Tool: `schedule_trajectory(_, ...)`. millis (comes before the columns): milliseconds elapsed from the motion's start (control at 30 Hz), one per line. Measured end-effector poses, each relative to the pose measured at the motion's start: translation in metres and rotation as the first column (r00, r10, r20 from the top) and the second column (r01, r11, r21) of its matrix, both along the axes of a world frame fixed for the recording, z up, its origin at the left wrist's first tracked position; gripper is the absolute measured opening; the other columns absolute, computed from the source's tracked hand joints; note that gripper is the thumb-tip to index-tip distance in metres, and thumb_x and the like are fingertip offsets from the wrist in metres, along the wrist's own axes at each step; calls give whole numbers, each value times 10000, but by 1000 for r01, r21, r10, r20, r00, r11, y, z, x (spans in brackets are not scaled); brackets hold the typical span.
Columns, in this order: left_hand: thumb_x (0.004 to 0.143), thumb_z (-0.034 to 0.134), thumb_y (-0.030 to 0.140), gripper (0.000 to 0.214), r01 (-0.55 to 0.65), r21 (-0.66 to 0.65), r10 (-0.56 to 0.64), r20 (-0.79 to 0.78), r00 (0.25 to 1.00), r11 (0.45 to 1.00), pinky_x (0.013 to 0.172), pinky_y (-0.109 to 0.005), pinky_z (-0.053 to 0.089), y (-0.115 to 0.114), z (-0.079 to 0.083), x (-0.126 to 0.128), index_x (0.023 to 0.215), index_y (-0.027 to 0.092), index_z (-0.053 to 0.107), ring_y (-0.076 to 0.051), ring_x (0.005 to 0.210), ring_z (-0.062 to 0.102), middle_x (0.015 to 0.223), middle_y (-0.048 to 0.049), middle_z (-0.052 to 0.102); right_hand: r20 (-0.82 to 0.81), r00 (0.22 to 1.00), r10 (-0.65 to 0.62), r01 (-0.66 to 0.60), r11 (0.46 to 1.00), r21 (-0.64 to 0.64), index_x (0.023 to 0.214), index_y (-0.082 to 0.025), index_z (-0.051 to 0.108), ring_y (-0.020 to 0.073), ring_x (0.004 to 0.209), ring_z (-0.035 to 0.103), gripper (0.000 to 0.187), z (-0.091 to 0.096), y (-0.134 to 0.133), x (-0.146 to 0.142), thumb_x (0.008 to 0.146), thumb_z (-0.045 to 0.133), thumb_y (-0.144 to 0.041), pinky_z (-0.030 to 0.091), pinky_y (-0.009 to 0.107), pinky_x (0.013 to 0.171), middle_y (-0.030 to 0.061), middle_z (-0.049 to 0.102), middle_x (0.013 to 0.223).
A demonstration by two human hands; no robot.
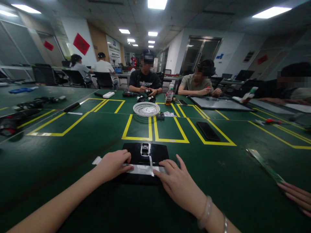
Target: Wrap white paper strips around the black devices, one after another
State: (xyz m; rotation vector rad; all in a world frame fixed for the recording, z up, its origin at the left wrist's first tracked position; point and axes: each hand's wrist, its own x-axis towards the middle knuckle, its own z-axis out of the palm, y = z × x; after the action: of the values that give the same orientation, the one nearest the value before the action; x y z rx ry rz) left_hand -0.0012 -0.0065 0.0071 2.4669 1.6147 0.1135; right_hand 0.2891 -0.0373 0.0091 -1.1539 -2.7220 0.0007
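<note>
A flat black panel (142, 154) lies on the green table (73, 155) just in front of me, with a small silver and black part (145, 149) at its far edge. A strip of white tape (142, 169) runs across the panel's near side. My left hand (113, 164) rests on the panel's left end, fingers curled down onto the tape. My right hand (177, 183) lies at the panel's right end, fingers spread and pressing on the tape. Neither hand lifts anything.
Yellow tape outlines mark boxes on the table. A white fan grille (146, 108) and a black phone (208, 130) lie farther out. A green strip (264, 165) leads to another person's fingers (295, 194) at the right. Several people sit across the table.
</note>
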Motion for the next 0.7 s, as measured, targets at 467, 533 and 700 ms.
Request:
schedule_trajectory(467,804,752,556,802,265,90,-274,118,954,960,1155,-499,255,-4,-12,3,1455,237,407,-321,1367,346,1490,-93,392,-67,998,13,-13,1000,-3,1118,-320,666,254,1213,502,205,7,4,4,941,563,-340,152,641,1118,43,608,1217)
schedule_trajectory(533,776,761,592,939,290,54,-295,109,949,955,1175,-524,200,-4,-13,4,1516,237,304,-327,1398,297,1523,-100,339,-63,998,13,-13,1000,-7,1121,-322,662,258,1221,498,209,6,4,4,933,577,-350,149,645,1118,41,609,1225)
schedule_trajectory(700,770,771,580,978,355,52,-359,133,924,933,1190,-524,159,-3,-14,13,1539,265,257,-325,1420,260,1541,-91,303,-83,996,23,-20,999,28,1200,-320,621,266,1236,498,278,7,3,2,925,588,-304,161,642,1120,40,611,1264)
